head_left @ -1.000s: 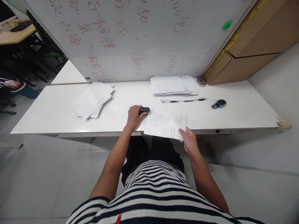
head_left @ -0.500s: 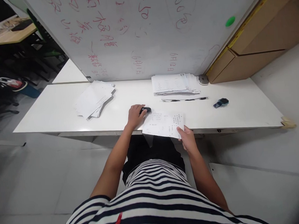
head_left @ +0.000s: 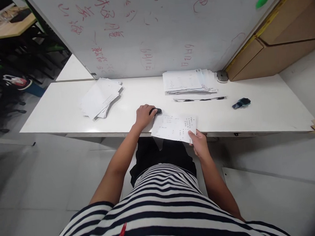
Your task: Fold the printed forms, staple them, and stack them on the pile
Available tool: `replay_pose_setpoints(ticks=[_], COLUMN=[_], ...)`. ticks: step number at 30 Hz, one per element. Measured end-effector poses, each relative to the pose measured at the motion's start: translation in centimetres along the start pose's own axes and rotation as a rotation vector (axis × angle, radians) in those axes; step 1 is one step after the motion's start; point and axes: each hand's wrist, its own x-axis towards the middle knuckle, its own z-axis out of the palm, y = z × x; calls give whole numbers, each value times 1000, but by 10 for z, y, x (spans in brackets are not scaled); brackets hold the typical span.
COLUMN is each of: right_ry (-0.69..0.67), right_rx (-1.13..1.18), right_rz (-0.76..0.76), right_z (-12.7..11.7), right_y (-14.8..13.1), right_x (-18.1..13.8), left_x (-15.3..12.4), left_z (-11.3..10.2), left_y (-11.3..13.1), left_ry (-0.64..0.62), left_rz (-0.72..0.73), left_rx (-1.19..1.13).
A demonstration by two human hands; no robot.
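My left hand (head_left: 143,116) is closed over a small black stapler (head_left: 157,111) on the white table (head_left: 67,112), pressing it at the left corner of a printed sheet of paper (head_left: 174,127). My right hand (head_left: 198,142) pinches that sheet's near right corner at the table's front edge. The sheet lies flat, partly overhanging the edge.
A loose pile of papers (head_left: 99,98) lies at the left. A neater stack of papers (head_left: 188,82) sits at the back, with a black pen (head_left: 200,99) in front of it. A small dark blue object (head_left: 241,103) lies to the right. A whiteboard (head_left: 147,27) stands behind; cardboard boxes (head_left: 280,44) at right.
My view has shifted downward and slightly left. My left hand has closed further over the stapler at the sheet's corner; my right hand keeps its pinch on the sheet.
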Motion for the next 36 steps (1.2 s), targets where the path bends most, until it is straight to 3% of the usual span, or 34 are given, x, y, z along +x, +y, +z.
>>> replay_pose_setpoints(ticks=[6,17,30,36], right_ry=[-6,-7,-67,20], right_rx=[15,-13,138,215], right_rz=[9,-37,-20,-43], right_z=[2,-1,0,-16], right_y=[-1,-6,-17,-24], right_x=[-1,-4,-10,-12], left_x=[4,7,1,-1], left_z=[-7,-5,6,9], left_y=[-1,-13,-9,-6], left_ry=[-89,-85,66,96], left_rz=[-40,-17,-3,-95], left_rx=[-23,-119,-128,-107])
